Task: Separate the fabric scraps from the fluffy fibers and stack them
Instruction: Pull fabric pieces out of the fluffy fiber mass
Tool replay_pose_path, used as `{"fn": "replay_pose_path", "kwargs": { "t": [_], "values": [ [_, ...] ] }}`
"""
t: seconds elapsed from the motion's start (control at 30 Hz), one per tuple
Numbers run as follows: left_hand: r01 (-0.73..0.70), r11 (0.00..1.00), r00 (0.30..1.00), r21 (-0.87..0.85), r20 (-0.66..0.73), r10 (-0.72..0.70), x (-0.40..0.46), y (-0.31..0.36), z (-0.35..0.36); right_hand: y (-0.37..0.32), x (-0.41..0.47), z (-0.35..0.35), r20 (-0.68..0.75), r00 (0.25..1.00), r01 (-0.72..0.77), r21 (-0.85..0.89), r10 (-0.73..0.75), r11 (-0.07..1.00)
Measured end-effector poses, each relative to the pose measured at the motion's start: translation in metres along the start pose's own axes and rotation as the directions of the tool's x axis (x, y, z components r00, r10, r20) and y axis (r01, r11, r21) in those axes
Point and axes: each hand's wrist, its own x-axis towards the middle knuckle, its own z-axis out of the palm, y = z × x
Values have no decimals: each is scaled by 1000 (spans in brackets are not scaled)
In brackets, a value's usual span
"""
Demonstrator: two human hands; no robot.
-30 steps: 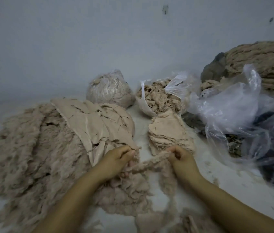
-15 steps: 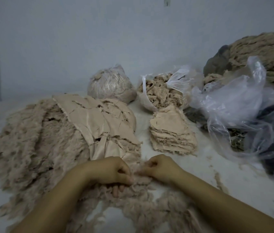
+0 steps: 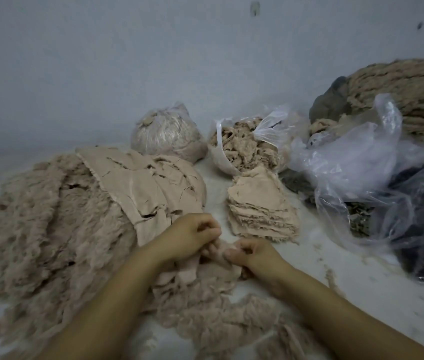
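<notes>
A big heap of beige fluffy fibers (image 3: 42,224) covers the left of the white table, with flat fabric backing pieces (image 3: 148,183) lying over its top. A neat stack of fabric scraps (image 3: 260,206) sits right of the heap. My left hand (image 3: 187,235) and my right hand (image 3: 255,255) meet in front of the stack, fingers curled, both pinching one small fluffy scrap (image 3: 216,258) between them. More fluffy fiber (image 3: 218,320) trails toward me under my forearms.
A tied plastic bag of fibers (image 3: 166,133) and an open bag of fibers (image 3: 247,146) stand at the back. Crumpled clear plastic bags (image 3: 361,162) over dark material fill the right. A large rolled fiber bundle (image 3: 408,92) lies behind them. A pale wall closes the back.
My hands came down from a stretched-out fluffy strip and closed together near the table. My left hand has since lifted slightly, and a flat bit of backing shows beneath it.
</notes>
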Motion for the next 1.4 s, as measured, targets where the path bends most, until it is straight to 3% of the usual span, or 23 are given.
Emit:
{"fn": "replay_pose_path", "kwargs": {
  "t": [0.03,0.1,0.17,0.27,0.37,0.43,0.53,0.6,0.77,0.87,0.93,1.0,1.03,1.1,1.23,1.33,1.4],
  "values": [
    [-45,989,997,142,-58,54,8,-3,5,-3,0,-1,2,1000,9,-6,-9,1000],
    [-61,881,997,469,-20,80,15,-23,9,-6,0,-9,-19,999,42,68,-41,997],
    [-35,821,998,571,-15,53,15,-45,7,-6,-1,-20,-31,998,53,216,-47,975],
    [-12,807,992,591,-94,84,21,-54,6,-3,-2,-30,4,1000,14,379,-17,925],
    [2,801,997,599,-62,45,24,-46,12,0,-1,-27,11,1000,-14,497,10,868],
    [-57,817,996,573,-19,82,22,-40,18,-1,0,-24,-55,998,11,476,17,879],
    [-67,910,992,408,-70,104,20,-34,25,2,-1,-22,-198,980,77,327,-12,942],
    [-99,901,987,422,-71,142,19,-33,24,1,-2,-23,-265,964,115,277,-39,954],
    [112,899,956,423,-293,19,19,-45,9,0,-4,-34,-278,960,136,354,-35,925],
    [39,953,961,302,-272,47,15,-35,14,3,-4,-30,-217,976,86,368,-4,926],
    [-70,978,927,196,-348,137,10,-21,29,4,-4,-23,-177,984,83,338,-24,937],
    [-98,995,921,14,-378,96,9,-6,44,4,-5,-15,-145,985,130,254,-95,959],
    [-76,991,944,-109,-329,36,10,0,52,4,-6,-12,-133,983,152,234,-124,960],
    [-33,937,969,-346,-241,-55,13,5,67,1,-8,-7,-169,977,159,192,-127,968],
    [-8,859,921,-512,-339,-193,19,1,76,2,-6,-13,-333,940,113,87,-78,990],
    [-13,709,876,-705,-350,-333,23,-5,66,4,-4,-29,-444,896,68,95,-19,993],
    [-25,629,890,-777,-303,-340,21,-8,57,5,-4,-34,-430,902,52,17,-40,999]
  ]
}}
